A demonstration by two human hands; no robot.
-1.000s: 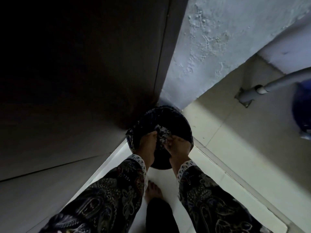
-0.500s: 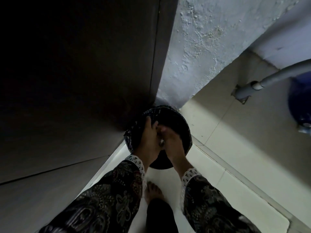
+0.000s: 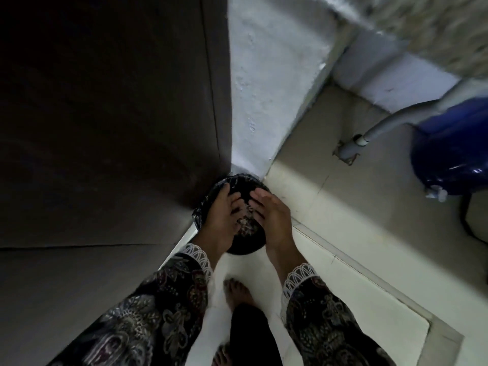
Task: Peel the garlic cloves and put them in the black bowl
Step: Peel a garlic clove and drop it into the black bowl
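Observation:
A round black container (image 3: 244, 249) lined with crinkled black plastic stands on the floor in the corner below me. Both hands hover over its mouth. My left hand (image 3: 223, 220) has its fingers spread and relaxed, palm turned inward. My right hand (image 3: 273, 220) faces it, fingers straight, a small gap between the two. Pale, papery scraps (image 3: 247, 224) lie inside the container between my hands. Neither hand holds anything that I can see. No garlic clove shows.
A dark panel (image 3: 118, 114) fills the left side and a rough white wall (image 3: 258, 88) rises behind the container. A grey pipe (image 3: 390, 122) and a blue drum (image 3: 454, 154) sit at the right. My bare foot (image 3: 237, 294) stands on pale floor tiles.
My hands were pressed together over the container half a second ago. They have now parted, with the fingers spread. The view has shifted slightly.

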